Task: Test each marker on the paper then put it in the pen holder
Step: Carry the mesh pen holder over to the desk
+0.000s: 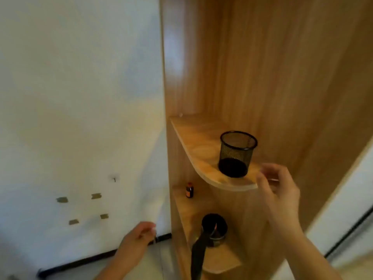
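Head view: black mesh pen holder (pixel 237 154) upright on the upper wooden shelf (pixel 193 138), near that shelf's rounded front edge. Right hand (pixel 277 190) raised just right of the holder and slightly lower, at the shelf's front right corner, not touching the mesh. Fingers bent with thumb and forefinger drawn near each other; blurred, so cannot tell whether anything thin is pinched between them. Holder round, open at the top with a dark rim, see-through wire sides, solid dark base; nothing visible inside.

Left hand (pixel 139 236) low beside the white wall (pixel 80 98), close to the dark strip along the bottom of the wall, fingers curled; blur hides whether anything sits in the grasp.

Lower shelf (pixel 222 257) carrying a dark round container (pixel 215 226), with a dark strap (pixel 198 251) hanging down over its front edge. Small brown bottle (pixel 189 190) at the back left corner of the shelf space beneath the upper shelf. Four small tape-like patches (pixel 95 196) stuck on the wall to the left, plus one small mark (pixel 114 179) above them.
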The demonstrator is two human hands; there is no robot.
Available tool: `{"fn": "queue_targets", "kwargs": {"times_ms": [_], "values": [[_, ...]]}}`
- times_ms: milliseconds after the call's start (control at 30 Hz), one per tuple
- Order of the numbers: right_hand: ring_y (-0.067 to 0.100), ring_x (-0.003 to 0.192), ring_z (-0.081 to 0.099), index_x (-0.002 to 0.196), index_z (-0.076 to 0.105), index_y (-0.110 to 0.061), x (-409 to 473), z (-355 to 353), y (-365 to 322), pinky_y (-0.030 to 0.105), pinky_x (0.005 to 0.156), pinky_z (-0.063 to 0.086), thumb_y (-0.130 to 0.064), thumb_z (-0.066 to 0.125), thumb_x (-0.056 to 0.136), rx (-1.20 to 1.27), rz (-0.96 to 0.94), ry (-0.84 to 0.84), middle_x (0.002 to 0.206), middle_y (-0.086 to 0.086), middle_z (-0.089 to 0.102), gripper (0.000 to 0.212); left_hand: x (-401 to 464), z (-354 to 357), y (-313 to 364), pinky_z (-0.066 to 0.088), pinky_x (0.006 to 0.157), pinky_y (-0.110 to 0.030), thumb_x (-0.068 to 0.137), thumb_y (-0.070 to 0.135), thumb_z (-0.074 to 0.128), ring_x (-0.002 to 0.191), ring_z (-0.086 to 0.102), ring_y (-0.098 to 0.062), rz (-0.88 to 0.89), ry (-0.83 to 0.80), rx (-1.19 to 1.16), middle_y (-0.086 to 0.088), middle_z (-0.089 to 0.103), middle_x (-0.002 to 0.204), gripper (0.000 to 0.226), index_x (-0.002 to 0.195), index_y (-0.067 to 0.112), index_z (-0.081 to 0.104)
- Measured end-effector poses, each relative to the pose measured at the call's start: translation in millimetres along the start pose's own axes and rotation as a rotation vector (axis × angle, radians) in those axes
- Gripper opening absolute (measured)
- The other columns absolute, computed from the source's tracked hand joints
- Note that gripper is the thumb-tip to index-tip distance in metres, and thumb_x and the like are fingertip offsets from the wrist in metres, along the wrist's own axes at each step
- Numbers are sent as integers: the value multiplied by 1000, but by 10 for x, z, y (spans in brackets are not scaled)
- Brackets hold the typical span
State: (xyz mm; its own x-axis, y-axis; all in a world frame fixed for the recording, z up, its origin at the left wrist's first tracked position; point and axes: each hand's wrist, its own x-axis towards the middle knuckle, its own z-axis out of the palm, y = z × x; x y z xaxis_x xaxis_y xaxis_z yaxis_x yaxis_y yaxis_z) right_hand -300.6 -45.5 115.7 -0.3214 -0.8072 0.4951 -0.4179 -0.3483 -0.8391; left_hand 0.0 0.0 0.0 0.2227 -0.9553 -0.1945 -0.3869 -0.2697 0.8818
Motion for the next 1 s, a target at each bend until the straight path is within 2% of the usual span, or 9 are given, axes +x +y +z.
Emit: {"fn": "queue_targets", "kwargs": {"times_ms": [100,200,300,400,533,667,767,867,1000], "values": [[10,105,55,130,42,-22,281,200,9,28,83,48,-39,69,78,-109,78,-101,123,-6,54,61,147,-52,438,45,91,-30,89,26,56,100,59,-6,193,23,-116,9,65,105,15,94,41,57],[8,113,49,138,34,-20,469,342,58,23,87,44,-46,72,72,-120,128,-209,131,-7,49,80,58,-52,742,40,77,-12,87,28,57,95,56,8,378,87,-90,21,60,104,24,100,47,49],[7,105,49,134,37,-22,589,446,133,15,72,38,-46,74,68,-113,132,-253,118,-11,50,79,21,6,787,40,80,-13,86,26,59,103,53,2,412,85,-105,20,54,113,35,113,41,43],[13,109,49,134,35,-20,649,552,190,24,77,39,-46,75,67,-111,165,-235,124,-5,51,83,-17,42,711,39,84,-14,85,27,59,108,50,-1,391,74,-116,18,50,119,42,119,41,39],[14,110,50,132,35,-18,635,621,200,24,78,40,-44,76,65,-94,139,-192,115,-10,48,83,-57,-12,639,38,84,-13,85,27,59,111,48,-3,371,73,-122,22,48,120,44,112,51,35],[10,109,50,132,36,-21,551,722,-22,21,82,41,-47,76,65,-2,115,-227,122,-9,51,83,-155,-119,581,36,91,-21,86,28,59,114,46,-4,315,125,-112,17,45,126,45,120,44,35],[0,100,52,128,40,-25,311,890,-295,9,74,42,-45,75,66,159,42,-358,112,-18,52,75,-361,-255,430,37,87,-15,85,29,59,112,47,-2,275,217,-101,17,47,127,47,125,39,37],[-7,98,54,124,43,-29,-99,1121,-434,9,72,47,-35,76,69,323,51,-580,108,-22,55,65,-705,-455,166,41,87,-18,84,28,61,110,49,1,211,334,-108,17,50,123,45,122,40,40],[-16,86,53,121,44,-29,-815,1470,-263,0,63,43,-23,77,70,355,116,-907,101,-25,52,61,-1307,-608,-319,43,83,-20,84,23,62,107,53,0,45,556,-159,14,54,120,42,118,40,43]]}}
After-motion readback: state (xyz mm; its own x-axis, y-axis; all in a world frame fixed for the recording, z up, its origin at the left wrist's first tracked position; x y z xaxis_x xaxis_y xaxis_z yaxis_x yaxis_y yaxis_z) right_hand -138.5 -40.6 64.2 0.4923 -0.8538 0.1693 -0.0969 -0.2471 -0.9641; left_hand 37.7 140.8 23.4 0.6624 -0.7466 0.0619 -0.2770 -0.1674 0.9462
